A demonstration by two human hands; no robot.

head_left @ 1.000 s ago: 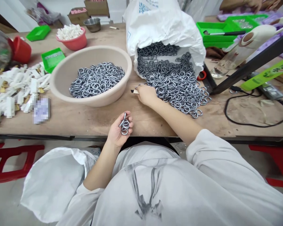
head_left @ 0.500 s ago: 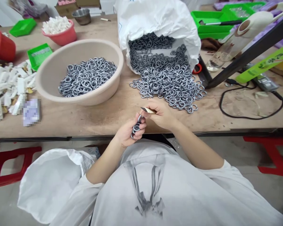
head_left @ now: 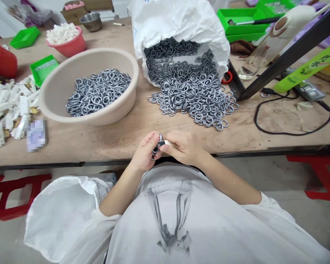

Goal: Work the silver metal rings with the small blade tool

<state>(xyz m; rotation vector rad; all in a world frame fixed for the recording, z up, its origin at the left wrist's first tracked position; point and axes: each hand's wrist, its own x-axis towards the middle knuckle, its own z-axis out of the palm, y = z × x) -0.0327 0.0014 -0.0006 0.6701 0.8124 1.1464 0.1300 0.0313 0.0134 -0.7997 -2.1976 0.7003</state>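
Observation:
My left hand [head_left: 144, 153] is closed around several grey rings [head_left: 155, 149] at the table's front edge. One ring stands up between its thumb and forefinger. In my right hand [head_left: 185, 146] is a small knife [head_left: 162, 143] with a dark blade and a pale handle, its blade against the held rings. My right fingers are partly blurred. Beyond the hands, a heap of similar grey rings [head_left: 192, 91] spills from a white sack [head_left: 178, 22] lying on its side. A beige basin [head_left: 104, 119] to the left holds more rings.
White plastic pieces [head_left: 8, 106] lie at the left by a pixelated block [head_left: 36, 135]. A red bowl [head_left: 68, 47] and green trays [head_left: 45, 69] stand behind. On the right are a black slanted bar [head_left: 288, 51] and a looped cable [head_left: 280, 134]. An open white bag [head_left: 60, 216] hangs below the edge.
My right hand has come lower and turned, bringing the knife blade down onto the rings in my left hand. The left hand has shifted slightly left. The view has moved a little.

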